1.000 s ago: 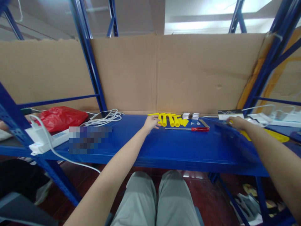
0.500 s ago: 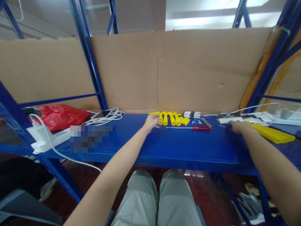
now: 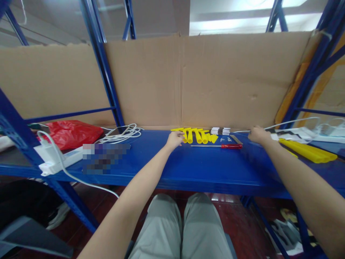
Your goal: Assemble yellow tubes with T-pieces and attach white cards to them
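Note:
My left hand (image 3: 175, 140) rests at the left end of a row of yellow plastic pieces (image 3: 198, 136), its fingers loosely stretched and touching or just beside the nearest one. These pieces have tube-like stems with flat tops. My right hand (image 3: 258, 135) is over the back right of the shelf, at the left end of some white and black flat packs (image 3: 289, 135). Its fingers are blurred and partly hidden, so I cannot tell whether it grips anything. A red-handled screwdriver (image 3: 231, 146) lies between the hands, with small metal bits (image 3: 225, 139) behind it.
Stacked white pieces with dark bands (image 3: 220, 131) stand behind the screwdriver. Long yellow parts (image 3: 308, 151) lie right of my right forearm. On the left are a red plastic bag (image 3: 72, 135), coiled white cables (image 3: 121, 133) and a power strip (image 3: 64, 158). Cardboard (image 3: 215, 82) walls the back.
My right hand has moved left and slightly back, away from the long yellow parts. The left hand has barely shifted among the yellow pieces.

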### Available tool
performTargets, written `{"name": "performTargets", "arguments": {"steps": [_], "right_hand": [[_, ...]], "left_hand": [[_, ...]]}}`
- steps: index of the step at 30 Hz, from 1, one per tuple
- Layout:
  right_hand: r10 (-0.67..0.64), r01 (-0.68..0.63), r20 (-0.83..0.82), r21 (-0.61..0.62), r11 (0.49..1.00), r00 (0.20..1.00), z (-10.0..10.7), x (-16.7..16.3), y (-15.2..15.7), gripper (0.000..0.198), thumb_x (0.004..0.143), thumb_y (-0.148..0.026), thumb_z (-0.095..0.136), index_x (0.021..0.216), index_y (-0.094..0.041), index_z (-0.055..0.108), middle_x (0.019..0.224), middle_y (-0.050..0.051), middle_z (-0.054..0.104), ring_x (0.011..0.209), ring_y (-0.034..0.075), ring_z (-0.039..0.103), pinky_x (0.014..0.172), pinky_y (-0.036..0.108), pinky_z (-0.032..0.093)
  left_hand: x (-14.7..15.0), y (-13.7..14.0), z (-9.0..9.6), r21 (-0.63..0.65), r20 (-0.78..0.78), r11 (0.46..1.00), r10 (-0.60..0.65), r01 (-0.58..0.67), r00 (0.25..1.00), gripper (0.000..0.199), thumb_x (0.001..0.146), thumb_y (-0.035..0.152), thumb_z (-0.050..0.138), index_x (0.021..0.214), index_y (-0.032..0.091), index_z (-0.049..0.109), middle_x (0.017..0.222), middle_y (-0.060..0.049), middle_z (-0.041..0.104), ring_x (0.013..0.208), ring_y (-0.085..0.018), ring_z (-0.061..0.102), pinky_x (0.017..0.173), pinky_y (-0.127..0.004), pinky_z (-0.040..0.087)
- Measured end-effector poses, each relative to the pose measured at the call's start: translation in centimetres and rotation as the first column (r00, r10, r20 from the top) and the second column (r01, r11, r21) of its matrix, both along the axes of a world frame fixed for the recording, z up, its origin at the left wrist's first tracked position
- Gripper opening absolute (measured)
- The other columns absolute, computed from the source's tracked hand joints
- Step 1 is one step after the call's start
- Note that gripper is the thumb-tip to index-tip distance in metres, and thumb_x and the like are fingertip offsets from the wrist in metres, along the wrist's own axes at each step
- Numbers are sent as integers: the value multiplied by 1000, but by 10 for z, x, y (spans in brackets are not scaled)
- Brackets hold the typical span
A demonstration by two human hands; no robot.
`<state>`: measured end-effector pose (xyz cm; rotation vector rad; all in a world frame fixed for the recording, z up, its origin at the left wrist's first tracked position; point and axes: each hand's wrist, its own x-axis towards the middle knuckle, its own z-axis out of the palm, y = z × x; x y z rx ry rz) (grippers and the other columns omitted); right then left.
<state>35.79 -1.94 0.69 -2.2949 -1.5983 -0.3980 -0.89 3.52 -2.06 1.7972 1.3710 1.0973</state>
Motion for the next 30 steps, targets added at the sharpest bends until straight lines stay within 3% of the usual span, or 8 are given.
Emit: {"name": "performTargets", "arguments": {"steps": [3, 6, 8, 13, 17, 22, 26, 30], "right_hand": [[76, -63, -99, 127, 990, 992, 11, -33, 14, 36, 77, -16, 52, 108, -17, 70, 114, 17, 65, 104, 30, 62, 88, 39, 49], [210, -136, -171, 363, 922, 963, 10, -61, 25, 31, 78, -16, 50, 101, -16, 72, 103, 14, 70, 97, 27, 65, 85, 36, 50], [262, -156, -179, 458, 875, 948, 1, -73, 29, 29, 78, -16, 49, 97, -15, 72, 98, 14, 71, 93, 26, 66, 84, 36, 51], [407, -323, -154, 389, 862, 900, -23, -74, 27, 24, 75, -15, 52, 86, -17, 73, 95, 11, 73, 84, 23, 67, 84, 34, 52], [390, -288, -201, 400, 870, 899, -26, -65, 22, 24, 76, -17, 51, 85, -16, 73, 90, 10, 74, 81, 23, 67, 81, 35, 53], [401, -282, -203, 443, 851, 893, -23, -67, 20, 23, 74, -17, 52, 83, -18, 73, 85, 9, 74, 79, 23, 68, 80, 35, 53], [409, -281, -215, 450, 847, 887, -24, -69, 20, 24, 74, -17, 51, 84, -18, 73, 87, 10, 74, 80, 24, 68, 80, 36, 53], [421, -291, -209, 461, 839, 883, -25, -68, 21, 23, 74, -17, 51, 82, -19, 72, 85, 9, 74, 79, 23, 68, 80, 36, 54]], "left_hand": [[-4, 4, 0, 71, -73, 996, 61, -56, 995, 31, 80, 7, 54, 104, 12, 72, 97, -9, 74, 85, -18, 71, 70, -24, 57], [-10, 4, 2, 204, -193, 968, 188, -148, 963, 30, 80, 6, 53, 97, 15, 76, 105, -9, 73, 103, -21, 67, 90, -26, 51], [-13, 2, 4, 262, -258, 946, 257, -188, 932, 32, 80, 6, 53, 99, 16, 76, 109, -9, 72, 109, -21, 64, 96, -26, 47], [-15, 1, 0, 266, -429, 955, 240, -132, 871, 37, 78, 8, 55, 108, 19, 74, 116, -8, 70, 113, -23, 62, 99, -27, 44], [-13, 3, -7, 193, -540, 972, 222, -137, 812, 45, 79, 17, 58, 121, 28, 68, 134, -8, 59, 123, -28, 55, 103, -37, 42], [-13, 4, -10, 44, -598, 998, 69, -53, 799, 51, 81, 21, 58, 132, 29, 58, 136, -8, 58, 127, -27, 52, 105, -39, 38], [-14, 3, -7, 77, -585, 994, 103, -71, 804, 45, 83, 20, 57, 127, 27, 62, 134, -7, 60, 125, -24, 54, 105, -36, 38], [-20, 1, -5, 119, -528, 977, 213, -177, 822, 30, 84, 21, 57, 109, 26, 72, 118, -7, 69, 111, -23, 63, 94, -29, 46]]}}
